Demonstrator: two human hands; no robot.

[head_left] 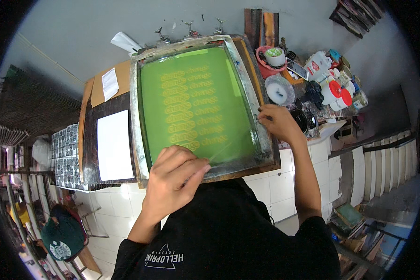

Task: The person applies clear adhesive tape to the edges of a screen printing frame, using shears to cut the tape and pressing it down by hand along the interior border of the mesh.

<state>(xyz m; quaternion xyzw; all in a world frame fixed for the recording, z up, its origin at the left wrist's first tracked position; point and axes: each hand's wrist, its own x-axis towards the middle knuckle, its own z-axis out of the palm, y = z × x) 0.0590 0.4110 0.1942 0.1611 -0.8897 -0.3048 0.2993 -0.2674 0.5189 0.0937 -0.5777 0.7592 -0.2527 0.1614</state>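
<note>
A screen printing frame (140,116) lies before me, its green mesh (149,88) bearing rows of repeated yellowish lettering. Over its near edge, my left hand (172,175) is closed in a pinch. From those fingertips a thin, clear strip, which looks like tape (220,151), slants up and right across the mesh. My right hand (280,122) is at the frame's right side, thumb and fingers drawn together at the metal edge; whatever they may hold is too small to make out.
White sheets (114,144) lie on the dark table left of the frame. Metal clamps (190,30) line the far edge. On the right stand a red basket (270,67) with a tape roll (275,57), a white tub (279,92), a phone (297,68) and several red-lidded jars (332,92).
</note>
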